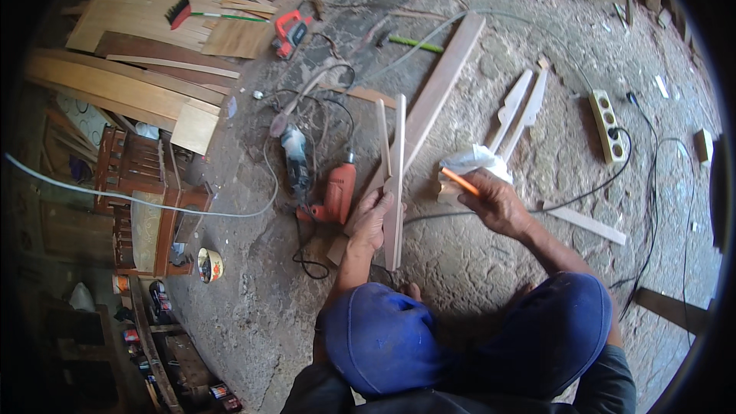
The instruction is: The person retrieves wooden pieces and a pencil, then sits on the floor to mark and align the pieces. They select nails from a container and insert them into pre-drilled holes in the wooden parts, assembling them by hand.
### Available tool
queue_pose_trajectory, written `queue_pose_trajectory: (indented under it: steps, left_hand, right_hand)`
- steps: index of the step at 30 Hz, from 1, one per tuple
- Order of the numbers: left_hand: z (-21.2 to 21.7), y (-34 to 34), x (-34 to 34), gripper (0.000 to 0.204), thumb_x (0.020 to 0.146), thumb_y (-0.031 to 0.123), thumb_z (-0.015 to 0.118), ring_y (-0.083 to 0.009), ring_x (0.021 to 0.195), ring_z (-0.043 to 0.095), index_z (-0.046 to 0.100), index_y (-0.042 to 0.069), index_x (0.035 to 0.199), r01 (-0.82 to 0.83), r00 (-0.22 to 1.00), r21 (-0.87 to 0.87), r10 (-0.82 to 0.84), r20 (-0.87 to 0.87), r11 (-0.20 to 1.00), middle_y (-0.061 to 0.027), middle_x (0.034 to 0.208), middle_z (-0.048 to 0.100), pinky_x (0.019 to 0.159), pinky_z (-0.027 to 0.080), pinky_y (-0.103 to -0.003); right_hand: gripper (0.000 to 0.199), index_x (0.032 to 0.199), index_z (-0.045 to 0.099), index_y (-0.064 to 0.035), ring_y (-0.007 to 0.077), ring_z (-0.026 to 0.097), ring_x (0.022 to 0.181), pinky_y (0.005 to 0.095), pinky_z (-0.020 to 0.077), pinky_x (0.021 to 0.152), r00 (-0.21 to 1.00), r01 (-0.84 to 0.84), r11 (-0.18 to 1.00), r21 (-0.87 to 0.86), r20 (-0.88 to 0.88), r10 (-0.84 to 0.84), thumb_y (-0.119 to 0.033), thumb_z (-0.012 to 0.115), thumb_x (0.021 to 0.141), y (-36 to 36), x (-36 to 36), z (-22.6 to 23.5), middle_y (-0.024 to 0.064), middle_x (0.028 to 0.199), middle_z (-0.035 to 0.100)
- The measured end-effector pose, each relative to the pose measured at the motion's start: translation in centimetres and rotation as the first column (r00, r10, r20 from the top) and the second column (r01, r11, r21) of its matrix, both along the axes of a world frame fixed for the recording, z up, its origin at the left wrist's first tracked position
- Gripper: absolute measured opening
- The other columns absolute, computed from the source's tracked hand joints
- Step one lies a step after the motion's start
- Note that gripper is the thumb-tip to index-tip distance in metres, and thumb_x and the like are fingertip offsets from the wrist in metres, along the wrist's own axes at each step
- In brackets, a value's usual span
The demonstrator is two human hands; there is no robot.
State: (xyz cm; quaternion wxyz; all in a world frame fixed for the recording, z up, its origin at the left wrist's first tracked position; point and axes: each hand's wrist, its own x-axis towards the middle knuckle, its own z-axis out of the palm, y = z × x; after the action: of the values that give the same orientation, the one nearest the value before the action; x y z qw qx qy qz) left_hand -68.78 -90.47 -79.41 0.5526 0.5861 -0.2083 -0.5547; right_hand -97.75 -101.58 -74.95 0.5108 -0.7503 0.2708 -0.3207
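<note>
My left hand (372, 217) is closed around a narrow wooden strip (399, 146), which stands out lengthwise in front of my knees. A shorter strip (382, 134) lies along its left side. Beneath them a long wooden board (448, 73) runs away over the floor. In my right hand (497, 203) an orange pencil (458, 181) is gripped, its end pointing toward the strips. Just past that hand lies a crumpled whitish plastic bag (477, 157). Two wooden pieces with shaped edges (512, 107) extend beyond the bag. An orange drill (337, 192) rests left of my left hand.
An angle grinder (295, 157) lies beside the drill among tangled cables. Farther off are a red power tool (290, 33), a green-handled hammer (414, 44) and a brush (179, 12). A power strip (607, 126) is at right, a small bowl (209, 265) at left. Stacked boards (123, 92) fill the far left.
</note>
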Motion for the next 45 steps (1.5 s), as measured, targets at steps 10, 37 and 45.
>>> queue_pose_trajectory:
  steps: [10,37,45]
  left_hand:
    - [26.2,-6.1,0.3,0.059,0.101,0.027,0.062,-0.0249,0.089,0.06,0.043,-0.008,0.145,0.083,0.849,-0.66,-0.4,-0.345,0.746,-0.0129,0.111,0.058,0.073,0.052,-0.039]
    - [29.5,-8.5,-6.8,0.035,0.105,0.031,0.056,-0.0256,0.085,0.065,0.065,0.008,0.129,0.017,0.968,-0.609,-0.165,-0.188,0.793,-0.0132,0.112,0.071,0.07,0.054,-0.039]
    - [29.3,-8.4,-5.1,0.036,0.105,0.033,0.056,-0.0273,0.089,0.065,0.064,0.009,0.131,0.014,0.949,-0.647,-0.214,-0.232,0.762,-0.0139,0.115,0.07,0.072,0.054,-0.041]
  right_hand:
    - [0.021,0.117,0.068,-0.0085,0.0189,0.067,0.087,0.0396,0.0552,0.081,0.976,-0.22,0.857,-0.466,-0.104,0.193,-0.014,0.069,0.096,-14.7,6.9,26.3,0.0066,0.096,0.07]
    - [0.025,0.118,0.077,-0.0198,0.027,0.076,0.091,0.0425,0.0604,0.08,0.977,-0.123,0.702,-0.702,-0.208,-0.036,-0.018,0.07,0.093,-13.3,0.9,28.7,0.0081,0.096,0.078]
    - [0.028,0.117,0.078,-0.0168,0.0234,0.076,0.091,0.0382,0.0607,0.077,0.991,-0.119,0.712,-0.692,-0.13,0.04,-0.014,0.074,0.089,-13.2,3.3,28.2,0.0065,0.101,0.078]
